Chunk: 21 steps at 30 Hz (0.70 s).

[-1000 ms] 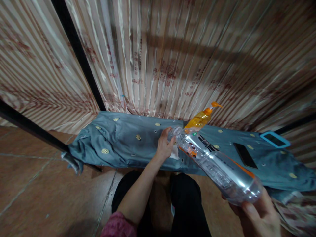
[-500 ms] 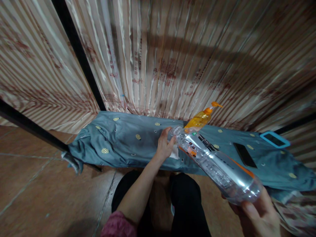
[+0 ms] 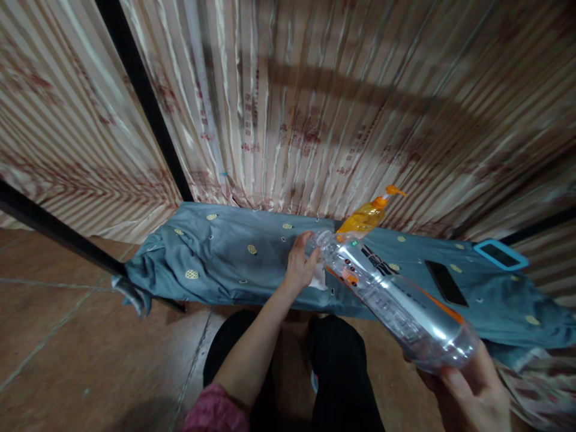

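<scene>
One large clear plastic bottle (image 3: 396,300) with an orange-and-white printed label is held tilted above the near edge of the desk (image 3: 234,264), which is draped in a grey-blue cloth with small yellow ovals. Its base is cupped from below by the right hand (image 3: 472,393), whose grip is wrapped around the bottle's bottom end. The neck is pointed up and to the left, where it is met by the left hand (image 3: 300,264), whose grip is pinched at the bottle's mouth; the cap itself cannot be made out. The bottle's ribbed wall is see-through and glossy. A small white scrap (image 3: 318,278) is seen lying on the cloth just under the left hand. An orange pump bottle (image 3: 366,217) is stood by the desk's far edge, just behind the neck. A flat black phone (image 3: 446,283) and a blue-framed device (image 3: 500,254) are laid toward the desk's right end.
</scene>
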Available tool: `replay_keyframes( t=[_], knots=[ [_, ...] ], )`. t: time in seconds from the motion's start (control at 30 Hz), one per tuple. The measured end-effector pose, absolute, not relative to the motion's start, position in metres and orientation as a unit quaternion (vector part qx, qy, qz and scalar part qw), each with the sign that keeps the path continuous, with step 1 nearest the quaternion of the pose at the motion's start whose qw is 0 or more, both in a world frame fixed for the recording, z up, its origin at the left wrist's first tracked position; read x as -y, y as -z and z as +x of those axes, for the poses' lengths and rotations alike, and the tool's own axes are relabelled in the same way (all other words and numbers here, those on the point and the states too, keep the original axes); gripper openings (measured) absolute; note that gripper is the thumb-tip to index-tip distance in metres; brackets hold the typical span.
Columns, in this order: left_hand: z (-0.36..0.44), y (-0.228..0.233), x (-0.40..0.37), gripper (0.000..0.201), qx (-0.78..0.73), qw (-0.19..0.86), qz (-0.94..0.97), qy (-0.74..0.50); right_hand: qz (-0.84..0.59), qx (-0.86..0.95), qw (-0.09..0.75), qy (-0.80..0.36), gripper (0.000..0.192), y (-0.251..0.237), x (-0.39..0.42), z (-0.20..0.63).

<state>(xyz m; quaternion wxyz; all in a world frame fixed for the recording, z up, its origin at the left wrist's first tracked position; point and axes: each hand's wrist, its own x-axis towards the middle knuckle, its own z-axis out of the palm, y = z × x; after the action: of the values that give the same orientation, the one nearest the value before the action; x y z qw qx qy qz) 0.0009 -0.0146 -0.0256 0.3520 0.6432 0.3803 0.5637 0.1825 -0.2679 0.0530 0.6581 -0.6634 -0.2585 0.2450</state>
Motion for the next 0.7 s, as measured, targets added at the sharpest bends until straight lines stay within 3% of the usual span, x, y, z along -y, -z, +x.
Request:
replay_keyframes(
  t=[0.7],
  knots=[
    [0.001, 0.023, 0.016, 0.039, -0.390, 0.349, 0.645, -0.557, -0.675, 0.294, 0.631, -0.244, 0.095, -0.038, 0.274, 0.196]
  ],
)
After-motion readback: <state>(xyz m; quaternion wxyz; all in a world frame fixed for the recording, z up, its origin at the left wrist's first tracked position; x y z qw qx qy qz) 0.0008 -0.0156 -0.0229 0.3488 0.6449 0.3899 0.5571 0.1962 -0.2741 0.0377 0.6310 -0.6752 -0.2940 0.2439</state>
